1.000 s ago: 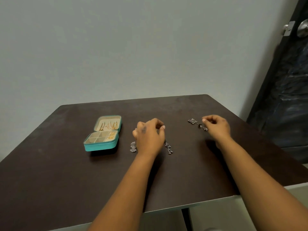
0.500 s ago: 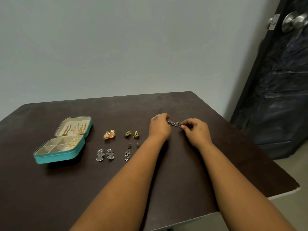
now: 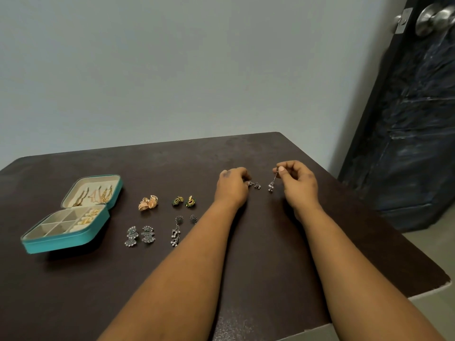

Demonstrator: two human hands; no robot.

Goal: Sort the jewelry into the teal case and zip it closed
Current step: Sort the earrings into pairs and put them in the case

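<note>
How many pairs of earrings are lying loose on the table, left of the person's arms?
4. Gold pair and green pair in the far row; fan-shaped silver pair and beaded silver pair in the near row. The left forearm partly hides the beaded pair and could hide more.

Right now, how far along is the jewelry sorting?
Early. The open teal case already holds gold chains in its lid and a few gold pieces in one section. In hand: the right hand lifts a silver drop earring; the left hand touches its mate. Left: four pairs on the table, then zipping.
</note>
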